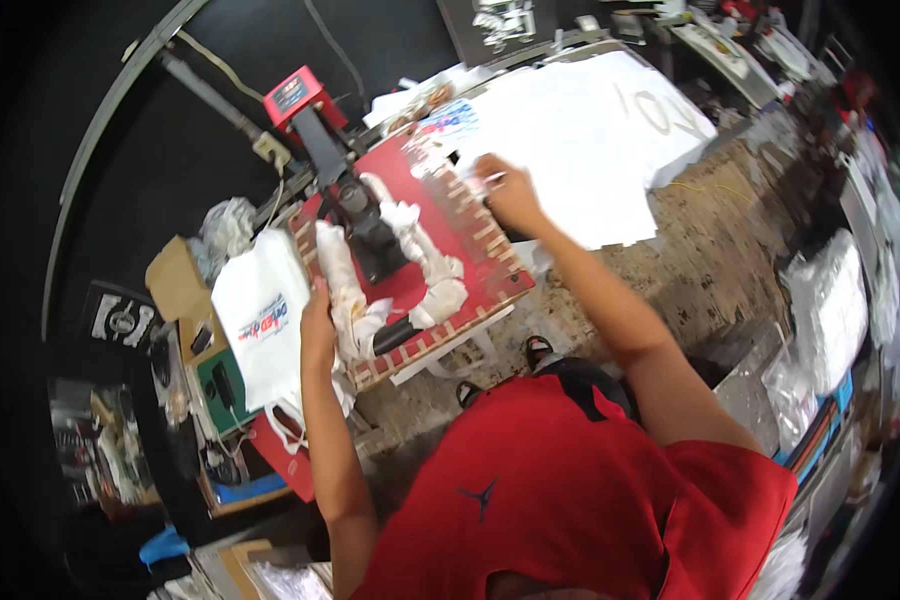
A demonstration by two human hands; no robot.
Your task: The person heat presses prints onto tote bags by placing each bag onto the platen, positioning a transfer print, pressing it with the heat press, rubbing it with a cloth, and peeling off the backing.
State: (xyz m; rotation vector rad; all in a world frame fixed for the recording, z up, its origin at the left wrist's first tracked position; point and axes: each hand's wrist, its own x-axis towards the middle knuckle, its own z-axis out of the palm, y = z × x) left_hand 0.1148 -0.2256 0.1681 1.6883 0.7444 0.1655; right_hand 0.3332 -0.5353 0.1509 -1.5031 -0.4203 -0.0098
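Note:
A red heat press (487, 277) with a handle wrapped in pale cloth (436, 281) stands before me. My left hand (318, 326) is at the left edge of its plate, beside a white bag (259, 330) with blue and red print; whether the fingers grip anything is hidden. Past the plate's right edge, my right hand (511, 196) is curled, with a small white thing showing at the fingers. What it is, and whether it is held, is blurred. Large white sheets (585, 142) lie just beyond this hand. Under the front edge of the press hang white strips like bag handles (461, 360).
A red control box (304, 97) rises behind the press. An open cardboard box (176, 277), a green case (221, 390) and cables sit at the left. Plastic-wrapped white goods (832, 311) are stacked at the right. The floor (712, 247) is stained.

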